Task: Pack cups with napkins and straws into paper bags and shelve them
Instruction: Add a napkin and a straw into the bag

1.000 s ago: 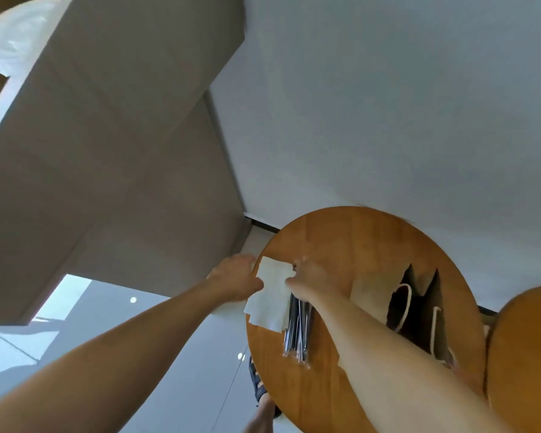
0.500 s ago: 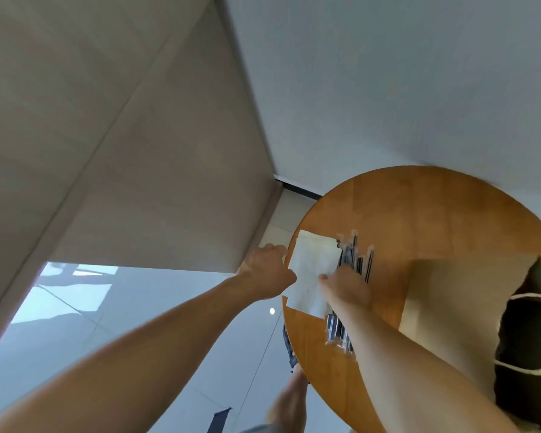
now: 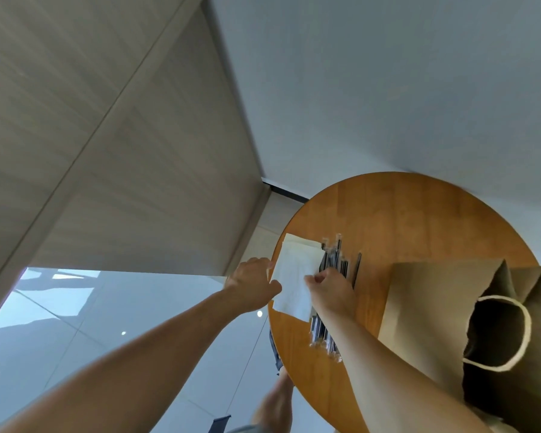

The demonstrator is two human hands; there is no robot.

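A white napkin lies at the left edge of the round wooden table. My left hand pinches its left edge and my right hand pinches its right side. Beside and partly under the napkin lies a bundle of dark wrapped straws. An open brown paper bag with white cord handles stands on the table's right side, close to my right forearm. No cup shows in this view.
A white wall rises behind the table and a beige panelled wall stands to the left. Glossy pale floor lies below at the left. My foot in a sandal shows under the table's edge.
The view has swung left and closer, bringing the bag nearer. Both hands stay on the napkin; my right hand has slid a little down its right side.
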